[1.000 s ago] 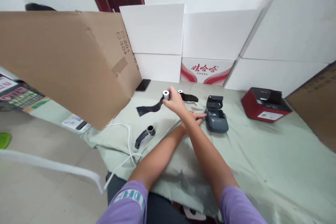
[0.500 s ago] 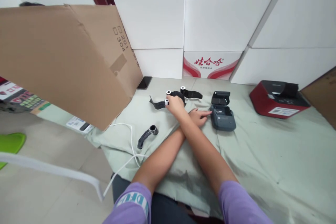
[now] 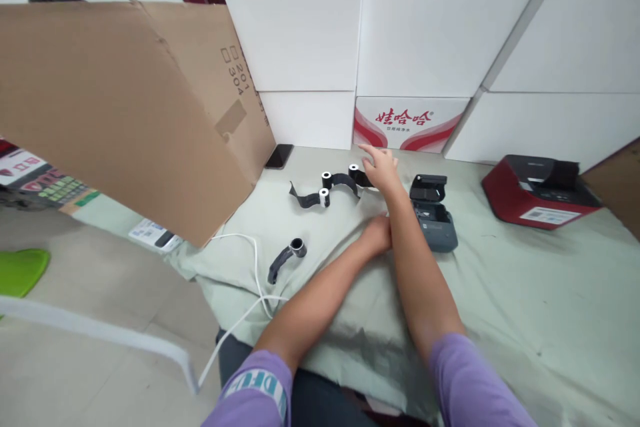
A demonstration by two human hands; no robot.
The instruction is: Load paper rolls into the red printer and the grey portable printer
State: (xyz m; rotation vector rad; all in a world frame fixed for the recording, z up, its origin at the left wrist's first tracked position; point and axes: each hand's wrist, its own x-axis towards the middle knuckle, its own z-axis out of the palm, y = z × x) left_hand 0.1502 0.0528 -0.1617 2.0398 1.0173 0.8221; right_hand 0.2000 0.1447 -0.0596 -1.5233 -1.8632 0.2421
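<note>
My right hand [image 3: 383, 169] is raised over the far roll, fingers apart with the index stretched out, holding nothing. Below it, my left hand [image 3: 377, 235] rests beside a dark grey portable printer [image 3: 440, 237] whose lid [image 3: 429, 188] stands up. My right forearm hides the left fingers. Near the right hand lie small rolls of black strip on white cores: a front roll [image 3: 324, 197], a middle roll [image 3: 327, 179] and a far roll [image 3: 354, 171] partly behind the hand. Another black roll [image 3: 299, 248] lies closer to me, its strip trailing left.
A red-and-black boxy device [image 3: 537, 197] sits at the right on the pale green cloth [image 3: 500, 293]. White boxes [image 3: 305, 120] line the back, and a brown cardboard panel [image 3: 150, 113] stands left. A phone [image 3: 279, 156] and a white cable [image 3: 257, 260] lie on the cloth.
My right hand has left the rolls on the left, moving right and away from me. The rolls it partly covered now show. My left fingers have become hidden.
</note>
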